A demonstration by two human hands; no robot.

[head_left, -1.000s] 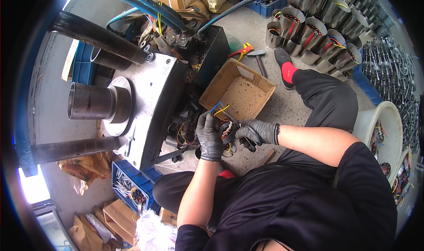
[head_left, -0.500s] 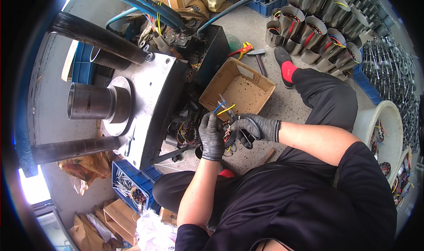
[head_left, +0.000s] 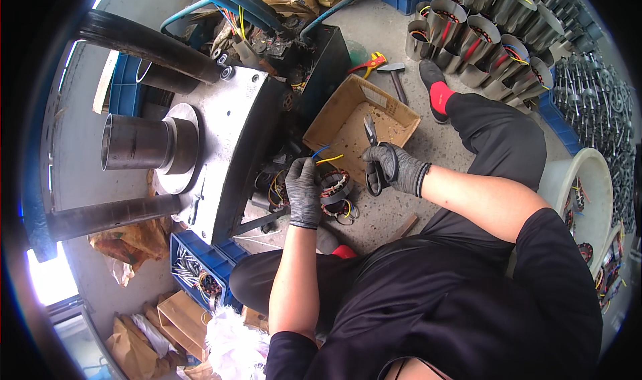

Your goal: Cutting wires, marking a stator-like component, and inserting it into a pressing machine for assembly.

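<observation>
My left hand, in a dark grey glove, is closed on a pair of wires, one blue and one yellow, whose ends stick out past the fingertips. Right beside that hand is a wound motor stator with reddish lacing; what supports it cannot be made out. My right hand, gloved alike, grips black-handled scissors, blades pointing away from me. The blades stand over a cardboard box with small scraps on its bottom, apart from the wires.
At left stands a press with a steel block and a metal cylinder. A hammer and red-yellow pliers lie beyond the box. Metal sleeves stand far right, near a white tub. A blue crate sits lower left.
The scissors have moved right, away from the wires, and their blades now point more straight ahead. My left hand has shifted left with the wires, exposing the stator.
</observation>
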